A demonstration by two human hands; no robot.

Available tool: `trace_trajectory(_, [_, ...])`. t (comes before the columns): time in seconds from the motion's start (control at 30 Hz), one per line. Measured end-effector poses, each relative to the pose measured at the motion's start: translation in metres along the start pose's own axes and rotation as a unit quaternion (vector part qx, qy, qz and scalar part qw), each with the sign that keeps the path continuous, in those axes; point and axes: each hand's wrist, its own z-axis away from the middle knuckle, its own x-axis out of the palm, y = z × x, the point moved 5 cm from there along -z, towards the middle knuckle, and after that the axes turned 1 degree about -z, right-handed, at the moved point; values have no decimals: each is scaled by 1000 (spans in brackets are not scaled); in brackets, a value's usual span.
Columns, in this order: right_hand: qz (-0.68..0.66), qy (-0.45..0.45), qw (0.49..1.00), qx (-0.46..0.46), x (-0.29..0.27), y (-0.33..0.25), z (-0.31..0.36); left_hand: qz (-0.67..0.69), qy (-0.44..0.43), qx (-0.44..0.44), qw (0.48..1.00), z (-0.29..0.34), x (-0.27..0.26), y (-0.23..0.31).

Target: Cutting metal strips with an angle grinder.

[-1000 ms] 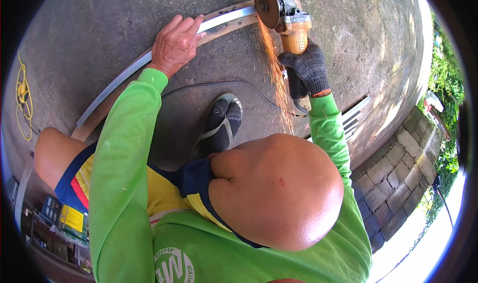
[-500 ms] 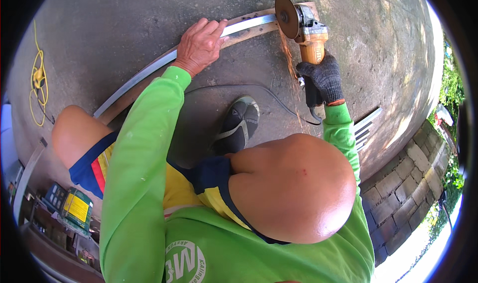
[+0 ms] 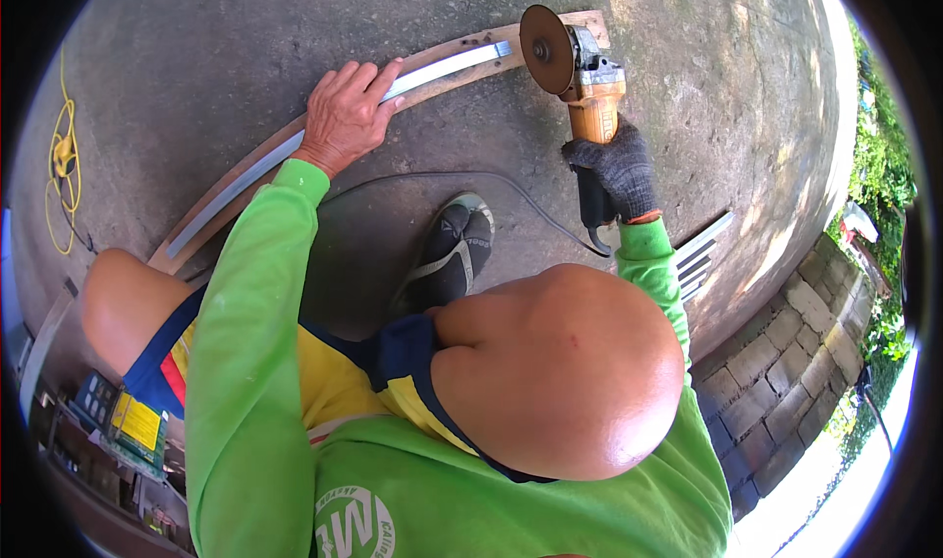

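My bare left hand (image 3: 346, 116) is closed over a long, shiny metal bar (image 3: 447, 69), which lies along a wooden plank (image 3: 589, 27) on the ground. In my gloved right hand (image 3: 625, 170) is an angle grinder (image 3: 595, 116) with an orange body, its fingers wrapped round the handle. The grinder's brown disc (image 3: 546, 50) stands upright just right of the bar's far end, with a small gap between them. No sparks show. A dark cord (image 3: 471, 173) runs from the grinder's handle leftward over the ground.
Several short metal pieces (image 3: 702, 253) lie side by side right of my right forearm. My shoe (image 3: 454, 249) is between my arms. A yellow cable (image 3: 64, 155) lies far left, and a green and yellow box (image 3: 138, 425) lower left. Concrete blocks (image 3: 776, 371) stand lower right.
The sparks by the grinder have stopped. My left hand has shifted left, and the bar has slid left along the plank, away from the disc. The whole view has also shifted slightly.
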Motion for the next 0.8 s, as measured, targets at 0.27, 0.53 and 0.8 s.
trace_trajectory(0.27, [61, -26, 998, 21, 14, -18, 0, -36, -12, 31, 999, -4, 12, 1])
trace_trajectory(0.53, [35, -25, 999, -6, 16, -8, -4, -26, -3, 49, 998, -4, 14, 3])
trace_trajectory(0.8, [49, -23, 999, -8, 16, -7, -3, -22, 0, 49, 999, -4, 14, 1])
